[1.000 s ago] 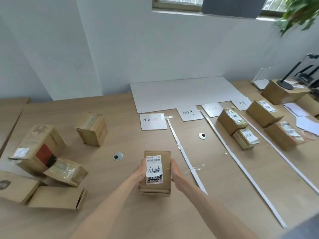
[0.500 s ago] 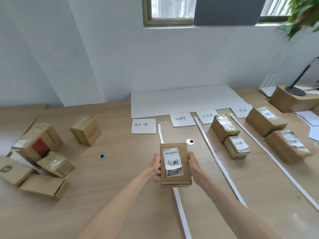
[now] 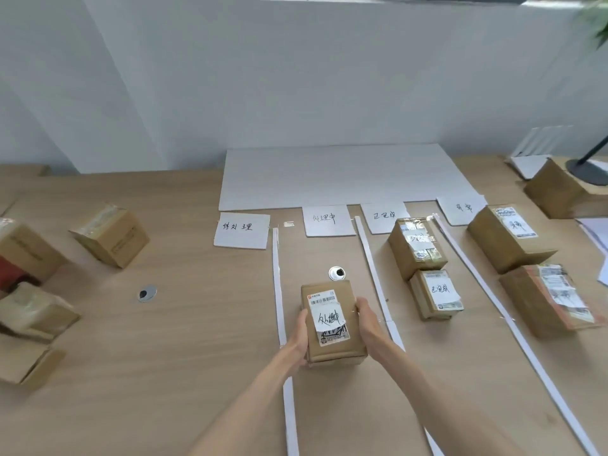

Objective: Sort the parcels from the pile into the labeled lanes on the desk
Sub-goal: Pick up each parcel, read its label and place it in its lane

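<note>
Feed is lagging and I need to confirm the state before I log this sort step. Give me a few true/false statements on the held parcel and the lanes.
1. The left hand and the right hand both grip the parcel. True.
2. The parcel is over the lane between the first strip and the second strip. True.
3. The lane just right of the second strip holds no boxes. False: a far box and a near box sit there.
4. The parcel's top is bare cardboard. False: a handwritten slip lies over a printed label.
5. Boxes lie on the desk's left side. True, for one the lone box.
</note>
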Tool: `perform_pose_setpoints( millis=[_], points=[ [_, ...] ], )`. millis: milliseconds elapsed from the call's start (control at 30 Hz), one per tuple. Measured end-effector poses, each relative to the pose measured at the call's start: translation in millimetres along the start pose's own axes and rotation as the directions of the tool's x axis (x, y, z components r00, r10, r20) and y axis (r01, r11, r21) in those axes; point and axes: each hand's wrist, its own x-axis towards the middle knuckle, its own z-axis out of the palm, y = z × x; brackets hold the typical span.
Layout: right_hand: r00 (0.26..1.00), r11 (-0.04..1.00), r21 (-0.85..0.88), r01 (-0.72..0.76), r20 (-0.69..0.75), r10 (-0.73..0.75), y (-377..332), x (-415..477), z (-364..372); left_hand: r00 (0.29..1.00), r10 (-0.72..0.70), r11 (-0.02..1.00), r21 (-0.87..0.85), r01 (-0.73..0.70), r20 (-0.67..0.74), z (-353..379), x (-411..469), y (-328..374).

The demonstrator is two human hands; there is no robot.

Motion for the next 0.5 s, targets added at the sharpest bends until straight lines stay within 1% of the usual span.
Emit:
perform_pose_setpoints(
  millis=[67,133,200,233,267,333,400,500],
  points=[
    [0.999,0.999,-0.01,-0.032,-0.025,0.032,-4,26,-4,1.0,-0.003,0.999,-0.042,0.004,0.024,4,30,8],
    [0.998,1.0,0.004,-0.015,-0.057,0.015,-18,42,-6,1.0,0.01,0.996,-0.092,-0.008,0.016,8,55,20],
    [0.998,0.999,0.033,-0.003,-0.065,0.005,-38,64,-11,0.998,0.065,0.991,-0.116,-0.065,-0.002,14,83,41],
    [0.997,0.998,0.062,0.011,-0.073,-0.006,-49,72,-12,0.993,0.116,0.985,-0.128,-0.118,-0.028,14,92,49],
    [0.998,0.998,0.068,-0.008,-0.064,0.012,-58,98,-18,0.991,0.132,0.981,-0.139,-0.136,-0.037,18,120,58],
    [0.999,0.998,0.055,-0.017,-0.046,0.02,-72,128,-20,0.994,0.101,0.985,-0.135,-0.106,-0.042,19,136,80],
    [1.0,0.997,0.081,-0.02,-0.002,0.02,-81,175,-32,0.995,0.067,0.986,-0.148,-0.077,-0.069,29,151,114],
    [1.0,0.998,0.069,-0.005,0.019,0.003,-109,182,-33,0.994,0.045,0.993,-0.106,-0.055,-0.098,32,164,137]
  ],
)
